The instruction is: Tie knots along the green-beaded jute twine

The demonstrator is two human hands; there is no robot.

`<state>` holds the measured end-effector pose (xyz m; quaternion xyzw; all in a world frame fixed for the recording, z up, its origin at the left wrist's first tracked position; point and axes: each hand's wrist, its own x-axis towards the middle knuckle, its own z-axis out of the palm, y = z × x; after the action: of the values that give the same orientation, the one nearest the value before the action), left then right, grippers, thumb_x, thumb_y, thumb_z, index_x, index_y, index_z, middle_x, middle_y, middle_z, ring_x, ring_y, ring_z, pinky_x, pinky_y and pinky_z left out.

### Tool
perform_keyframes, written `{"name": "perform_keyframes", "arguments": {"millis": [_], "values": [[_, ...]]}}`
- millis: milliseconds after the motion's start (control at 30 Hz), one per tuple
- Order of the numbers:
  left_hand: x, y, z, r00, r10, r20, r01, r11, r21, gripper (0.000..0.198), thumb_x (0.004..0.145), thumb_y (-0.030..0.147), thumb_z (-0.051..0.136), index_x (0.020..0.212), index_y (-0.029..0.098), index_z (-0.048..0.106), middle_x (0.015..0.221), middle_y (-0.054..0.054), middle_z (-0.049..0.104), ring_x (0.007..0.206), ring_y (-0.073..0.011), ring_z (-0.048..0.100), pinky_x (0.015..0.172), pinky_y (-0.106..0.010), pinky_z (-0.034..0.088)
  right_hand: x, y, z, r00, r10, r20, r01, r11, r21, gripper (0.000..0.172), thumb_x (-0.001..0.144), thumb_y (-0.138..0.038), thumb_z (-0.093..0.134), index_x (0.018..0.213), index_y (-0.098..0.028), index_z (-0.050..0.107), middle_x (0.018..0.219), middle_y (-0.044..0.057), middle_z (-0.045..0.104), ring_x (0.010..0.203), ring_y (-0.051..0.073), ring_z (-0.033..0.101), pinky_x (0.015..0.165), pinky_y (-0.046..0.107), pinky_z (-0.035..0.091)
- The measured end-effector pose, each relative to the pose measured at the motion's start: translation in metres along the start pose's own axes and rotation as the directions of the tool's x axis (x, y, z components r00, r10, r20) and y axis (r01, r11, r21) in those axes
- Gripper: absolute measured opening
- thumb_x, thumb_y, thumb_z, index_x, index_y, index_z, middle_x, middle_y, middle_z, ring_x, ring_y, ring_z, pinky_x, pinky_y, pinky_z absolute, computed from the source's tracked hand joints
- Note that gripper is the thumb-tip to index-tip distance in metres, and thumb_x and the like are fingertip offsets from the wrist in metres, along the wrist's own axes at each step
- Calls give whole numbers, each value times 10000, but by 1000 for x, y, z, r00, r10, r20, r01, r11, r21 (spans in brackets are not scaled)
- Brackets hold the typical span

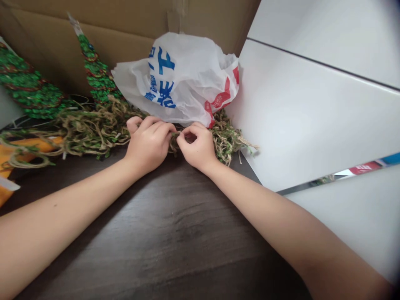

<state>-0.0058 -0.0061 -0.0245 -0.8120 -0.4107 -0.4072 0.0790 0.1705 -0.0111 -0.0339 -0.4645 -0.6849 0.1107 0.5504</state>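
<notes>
A tangled heap of twine garland [90, 127], tan cord with small green leaves, lies along the back of the dark wooden surface. My left hand [150, 139] is closed on a strand of it, its fingertips partly hidden by the hand. Close beside it, my right hand [198, 143] pinches the same strand between thumb and forefinger. More of the garland [226, 137] spreads out to the right of my right hand. Directly behind both hands, a crumpled white plastic bag [190, 75] with blue and red lettering rests against the heap.
Two green tinsel cone trees [96, 75] stand at the back left, in front of a large cardboard box [125, 25]. An orange item [31, 146] lies at the left under some cord. White panels [312, 104] border the dark wooden surface [162, 233] on the right.
</notes>
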Motion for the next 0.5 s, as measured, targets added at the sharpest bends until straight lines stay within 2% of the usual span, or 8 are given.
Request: {"name": "perform_keyframes", "arguments": {"millis": [133,267,400,500], "values": [[3,2,-2,998,-54,32,55,997,-59,145,980,229,551,1012,241,692,1059,-106,804,1149,-376,708,1002,-606,417,2,1,1,998,50,-41,-48,998,41,155,868,-206,694,724,-231,642,766,-16,634,714,153,578,726,327,499],[4,4,-5,996,-36,87,37,999,-13,84,933,306,619,896,238,653,962,-102,772,1142,-394,676,1015,-607,407,0,-3,-1,1000,11,12,-11,1000,-14,165,881,-197,683,731,-228,621,805,-12,646,749,156,594,745,329,490],[3,4,-4,997,-29,73,29,1000,5,116,967,321,615,887,246,652,983,-94,779,1187,-391,649,1049,-605,388,-2,-6,-3,997,-38,73,43,997,-67,152,902,-194,673,756,-223,641,855,-8,673,774,159,604,766,339,473],[2,2,-2,1000,-5,30,6,999,-33,110,994,297,568,931,247,643,1018,-104,774,1155,-373,648,1017,-586,398,-1,-5,-3,999,-32,39,33,999,-38,166,897,-203,688,744,-224,627,831,-9,654,750,155,594,752,336,478]]}}
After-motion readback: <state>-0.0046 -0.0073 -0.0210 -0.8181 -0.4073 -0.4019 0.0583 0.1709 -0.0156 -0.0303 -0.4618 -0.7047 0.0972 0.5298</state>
